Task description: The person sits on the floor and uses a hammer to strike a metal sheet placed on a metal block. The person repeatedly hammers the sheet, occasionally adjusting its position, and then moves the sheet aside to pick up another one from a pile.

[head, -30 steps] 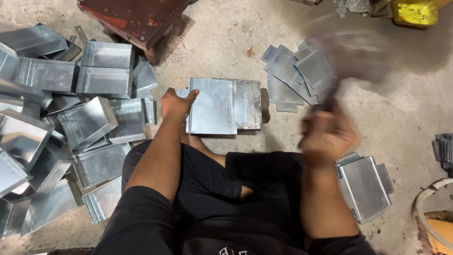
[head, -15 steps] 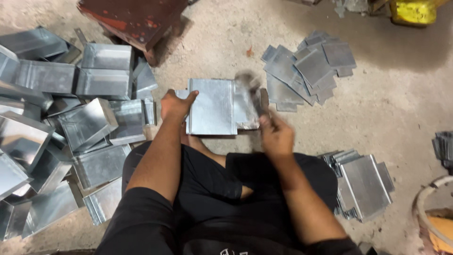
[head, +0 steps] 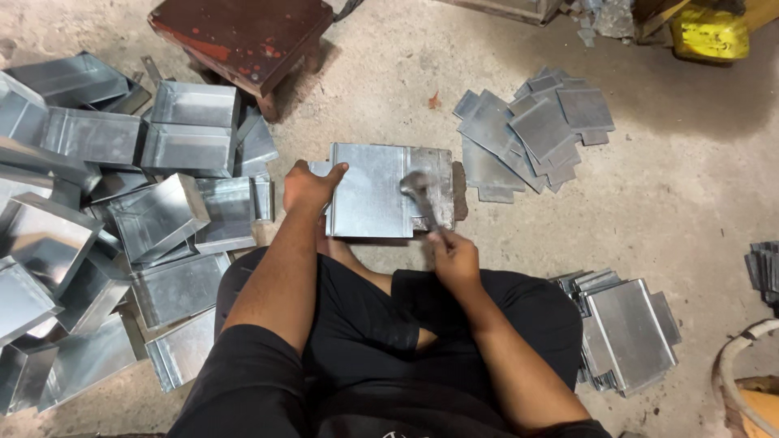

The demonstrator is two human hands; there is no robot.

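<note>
Seated cross-legged on the concrete floor [head: 690, 203], so work lies within easy reach between the knees. Nearest on the right, a stack of flat metal pieces [head: 629, 332] beside the thigh, handy for that arm. On the left, a heap of folded metal trays [head: 122, 235], tipped and overlapping, touching the left leg.

Right hand [head: 456, 258] closed tight round the handle of a hammer [head: 422, 199], head blurred and down on the right part of the metal sheet [head: 369, 191]; grip low on the handle, probably for swing. Left hand [head: 311, 185] pressed on the sheet's left edge, fingers curled over the rim, thumb on top, not fully closed, seemingly to stop the sheet from jumping under blows. Sheet flat on the floor just ahead of the shins, right strip duller and marked where the hammer lands; something dark under that edge, too hidden to name.

Farther out to the right, a loose fan of cut metal blanks [head: 531, 134], well apart from the sheet. Beyond, a rusty red stool [head: 243, 36], and at the top right corner a yellow object [head: 714, 32], partly cut off.
</note>
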